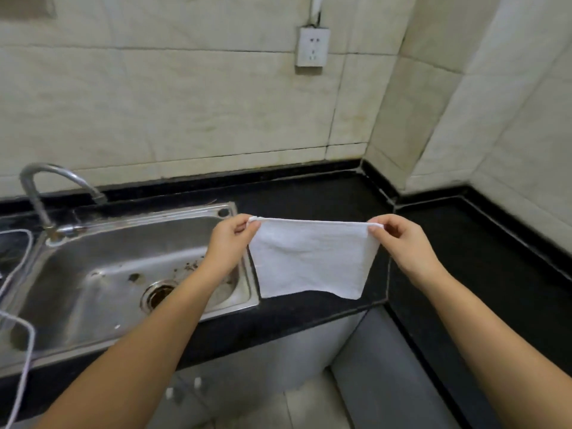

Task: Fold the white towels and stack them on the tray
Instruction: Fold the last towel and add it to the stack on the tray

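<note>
A small white towel [312, 258] hangs stretched between my two hands above the black counter [312, 193]. My left hand [229, 243] pinches its top left corner and my right hand [402, 243] pinches its top right corner. The towel's upper edge is taut and level; its lower edge hangs loose, just over the counter's front edge. No tray and no other towel are in view.
A steel sink [123, 274] with a curved tap [46, 193] lies to the left, its rim close to my left wrist. The black counter turns a corner and runs down the right side [495, 274]. A wall socket [312, 46] sits on the tiled wall. White cords [24, 335] hang at far left.
</note>
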Available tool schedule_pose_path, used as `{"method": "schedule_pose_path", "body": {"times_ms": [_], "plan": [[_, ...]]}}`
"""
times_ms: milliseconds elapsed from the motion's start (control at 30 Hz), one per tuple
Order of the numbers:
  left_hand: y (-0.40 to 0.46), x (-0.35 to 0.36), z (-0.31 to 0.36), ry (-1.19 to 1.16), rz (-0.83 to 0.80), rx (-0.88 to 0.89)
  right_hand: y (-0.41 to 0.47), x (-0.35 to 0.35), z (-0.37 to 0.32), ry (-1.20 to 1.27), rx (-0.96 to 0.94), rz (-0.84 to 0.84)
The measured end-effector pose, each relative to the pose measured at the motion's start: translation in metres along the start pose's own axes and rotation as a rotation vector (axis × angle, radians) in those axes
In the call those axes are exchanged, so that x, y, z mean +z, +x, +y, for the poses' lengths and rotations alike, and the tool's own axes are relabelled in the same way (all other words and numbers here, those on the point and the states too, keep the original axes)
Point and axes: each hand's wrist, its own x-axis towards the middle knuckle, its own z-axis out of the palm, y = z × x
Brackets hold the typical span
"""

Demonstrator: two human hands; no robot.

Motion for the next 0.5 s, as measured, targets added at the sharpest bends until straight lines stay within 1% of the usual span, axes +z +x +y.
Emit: {"method": "schedule_pose_path", "body": {"times_ms": [133, 200, 300, 400, 500], "plan": [[0.030, 0.048, 0.001, 0.033, -0.151, 0.009, 0.024, -0.036, 0.036, -0.061, 0.083, 0.066], [0.048, 0.070, -0.004, 0.051, -0.192, -0.009, 0.042, -0.044, 0.054, -0.091, 0.141, 0.079], [0.080, 0.097, -0.011, 0.074, -0.210, -0.039, 0.076, -0.046, 0.070, -0.082, 0.195, 0.099], [0.113, 0.116, -0.012, 0.066, -0.210, -0.025, 0.108, -0.047, 0.079, -0.012, 0.210, 0.128], [0.138, 0.124, -0.017, 0.004, -0.203, 0.010, 0.132, -0.049, 0.091, -0.010, 0.204, 0.091]]}}
